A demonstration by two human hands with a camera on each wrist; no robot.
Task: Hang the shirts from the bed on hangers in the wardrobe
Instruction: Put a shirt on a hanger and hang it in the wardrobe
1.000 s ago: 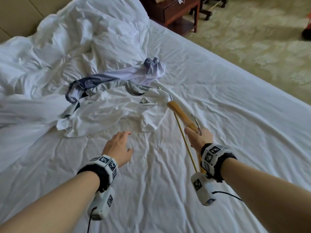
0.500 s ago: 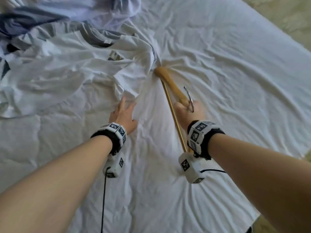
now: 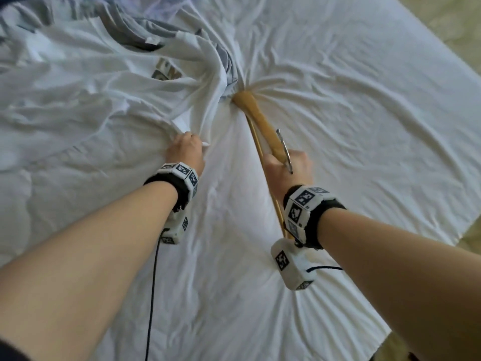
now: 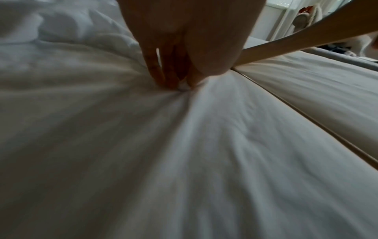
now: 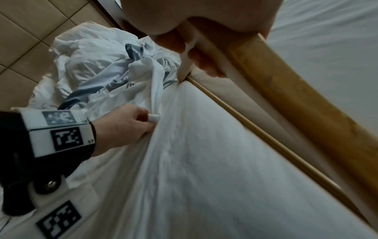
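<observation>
Nearest, the right hand (image 3: 286, 165) grips a curved wooden hanger (image 3: 260, 126), its far tip pressing into the white-sheeted bed (image 3: 364, 126). Left of it, the left hand (image 3: 186, 152) pinches the crumpled white shirt's (image 3: 91, 100) near hem on the bed.

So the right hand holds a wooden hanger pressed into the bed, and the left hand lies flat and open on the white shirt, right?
Not quite. The left hand is not flat and open: its fingers pinch a fold at the edge of the white shirt, as the left wrist and right wrist views show. The rest holds: the right hand grips the wooden hanger, whose far end presses into the bed.
</observation>
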